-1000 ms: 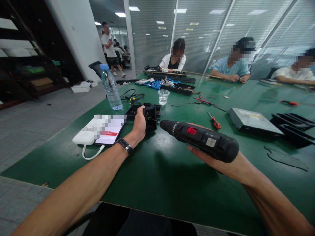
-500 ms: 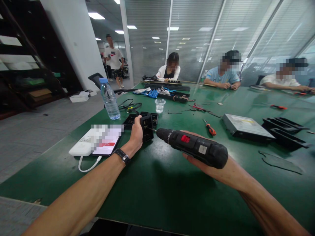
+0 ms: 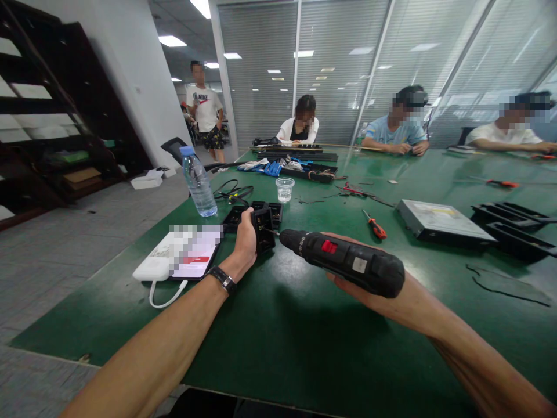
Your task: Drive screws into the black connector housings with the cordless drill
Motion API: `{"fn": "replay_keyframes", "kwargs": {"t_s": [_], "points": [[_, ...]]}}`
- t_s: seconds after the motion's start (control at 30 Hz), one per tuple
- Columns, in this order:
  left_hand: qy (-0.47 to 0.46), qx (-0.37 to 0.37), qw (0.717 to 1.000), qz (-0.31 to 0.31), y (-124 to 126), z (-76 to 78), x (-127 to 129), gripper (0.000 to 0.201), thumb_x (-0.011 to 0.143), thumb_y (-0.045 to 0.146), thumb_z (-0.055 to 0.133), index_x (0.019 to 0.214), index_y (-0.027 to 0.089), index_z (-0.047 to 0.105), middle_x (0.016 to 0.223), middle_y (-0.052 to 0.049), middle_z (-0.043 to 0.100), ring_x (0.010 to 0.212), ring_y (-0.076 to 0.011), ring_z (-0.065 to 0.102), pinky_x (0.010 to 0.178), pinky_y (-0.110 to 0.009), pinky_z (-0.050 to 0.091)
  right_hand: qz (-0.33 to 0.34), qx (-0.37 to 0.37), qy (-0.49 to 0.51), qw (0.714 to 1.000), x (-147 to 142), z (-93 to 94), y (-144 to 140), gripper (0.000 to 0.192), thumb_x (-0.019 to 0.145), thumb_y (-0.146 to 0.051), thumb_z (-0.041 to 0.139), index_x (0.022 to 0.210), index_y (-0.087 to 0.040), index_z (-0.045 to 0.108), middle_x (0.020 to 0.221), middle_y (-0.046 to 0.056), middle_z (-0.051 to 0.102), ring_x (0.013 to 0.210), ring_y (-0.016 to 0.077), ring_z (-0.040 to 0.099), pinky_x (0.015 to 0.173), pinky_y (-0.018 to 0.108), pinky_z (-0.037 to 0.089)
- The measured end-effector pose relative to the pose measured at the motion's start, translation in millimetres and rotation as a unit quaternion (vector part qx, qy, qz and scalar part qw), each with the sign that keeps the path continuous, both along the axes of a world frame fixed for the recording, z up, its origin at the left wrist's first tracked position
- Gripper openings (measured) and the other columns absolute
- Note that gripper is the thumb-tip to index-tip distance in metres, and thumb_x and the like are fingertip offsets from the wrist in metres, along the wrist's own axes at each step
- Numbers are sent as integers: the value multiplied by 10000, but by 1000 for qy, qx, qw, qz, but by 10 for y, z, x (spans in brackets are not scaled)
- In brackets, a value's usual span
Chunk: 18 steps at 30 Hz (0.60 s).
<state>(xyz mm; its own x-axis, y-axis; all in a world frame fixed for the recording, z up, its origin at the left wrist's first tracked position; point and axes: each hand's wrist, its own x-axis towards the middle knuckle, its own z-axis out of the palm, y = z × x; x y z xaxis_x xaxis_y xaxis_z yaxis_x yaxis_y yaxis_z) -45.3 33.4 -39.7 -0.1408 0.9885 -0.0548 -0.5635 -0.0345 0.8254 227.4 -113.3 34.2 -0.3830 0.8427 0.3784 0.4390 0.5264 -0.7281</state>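
Observation:
My left hand (image 3: 245, 241) grips a small black plastic part (image 3: 263, 227), held upright on the green table (image 3: 278, 337). My right hand (image 3: 361, 287) holds a black electric screwdriver (image 3: 343, 262) with a red switch, lying level, its bit tip touching the right face of the part. A black watch sits on my left wrist. More black plastic pieces (image 3: 237, 215) lie just behind the part.
A phone on a white power bank (image 3: 183, 255) lies left of my hand, with a water bottle (image 3: 199, 181) and a clear cup (image 3: 285, 189) behind. A red-handled screwdriver (image 3: 374, 225), a metal drive (image 3: 441, 219) and black trays (image 3: 513, 223) lie to the right. People sit at the far edge.
The view has lifted and shifted slightly. Both hands keep the same grip, with the screwdriver bit still against the part. The standing person at the back has moved.

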Motion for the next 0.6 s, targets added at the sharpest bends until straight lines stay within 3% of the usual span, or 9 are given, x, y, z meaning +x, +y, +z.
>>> {"fn": "replay_keyframes", "kwargs": {"t_s": [0.4, 0.6], "points": [[64, -26, 998, 12, -57, 68, 23, 457, 1058, 618, 593, 912, 206, 726, 795, -51, 780, 695, -211, 748, 591, -270, 553, -22, -10, 0, 1000, 39, -59, 14, 651, 969, -372, 854, 1597, -239, 745, 1509, 129, 849, 1393, 383, 826, 1254, 558, 636], [61, -8, 998, 9, -32, 30, 6, 449, 986, 653, 679, 936, 210, 728, 789, -42, 774, 750, -231, 775, 614, -274, 570, -17, -6, -10, 1000, 32, -47, 19, 617, 1000, -398, 837, 1594, -259, 750, 1515, 119, 847, 1374, 367, 837, 1191, 517, 689]]}}
